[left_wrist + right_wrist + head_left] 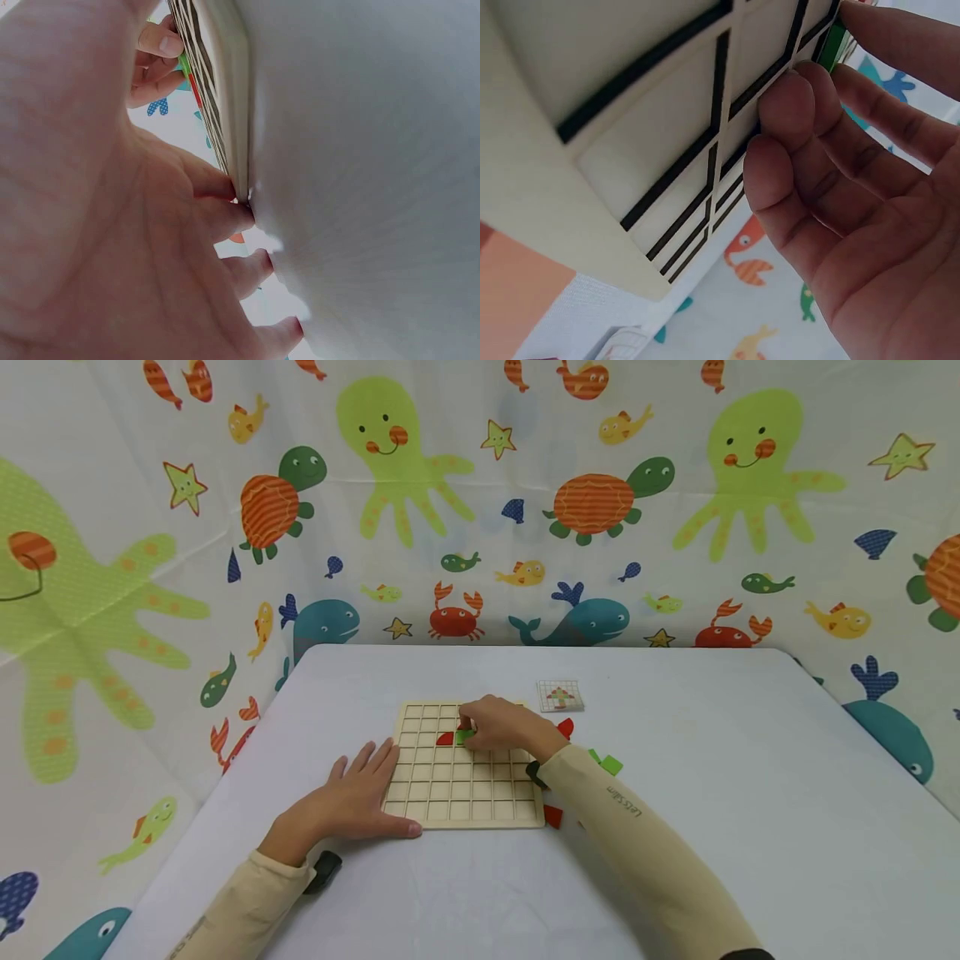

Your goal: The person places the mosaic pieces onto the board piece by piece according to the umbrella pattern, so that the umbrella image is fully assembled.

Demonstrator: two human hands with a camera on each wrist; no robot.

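Note:
A light wooden grid board (450, 792) lies on the white table. My left hand (356, 797) rests at the board's left edge, fingers spread, the thumb along the near left corner. Over the board's far part, my right hand (501, 725) pinches a small green tile (462, 737) in a grid cell. In the right wrist view that green tile (831, 46) shows at the fingertips, partly hidden by them. Just left of it sits a red quarter-round tile (446, 739). A bit of red shows above the green, under the fingers, its shape hidden.
Right of the board lie a red piece (566, 727), green pieces (611, 765), a dark green piece (535, 772) and a red tile (553, 816), some partly behind the right arm. A pattern card (560, 696) lies beyond the board. A sea-animal curtain (480, 568) hangs behind the table.

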